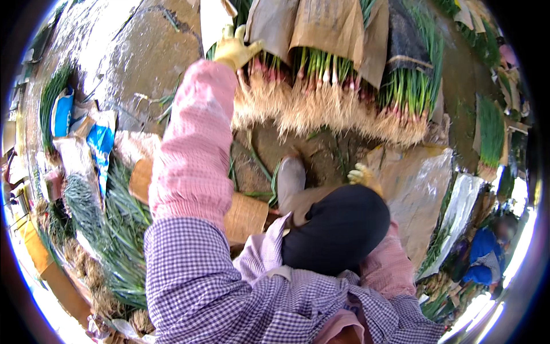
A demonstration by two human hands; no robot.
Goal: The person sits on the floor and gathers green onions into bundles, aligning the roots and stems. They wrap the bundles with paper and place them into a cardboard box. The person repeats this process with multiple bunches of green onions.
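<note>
Nearest, your right hand (366, 176) is partly hidden (I can't tell its grip). At left, green onions (123, 235) lie unwrapped. Farther, your left hand (235, 50) spreads its fingers, unclenched, by the far row of onion bundles (321, 106), already wrapped.

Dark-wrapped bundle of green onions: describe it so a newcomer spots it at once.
Beyond the grey boot, a row of root-fringed onion bundles lies along the top of the view. Start from the gloved left hand near the row's left end and run right to the last bundle. Its dark wrap sets it apart from neighbours in brown sheets.
</note>
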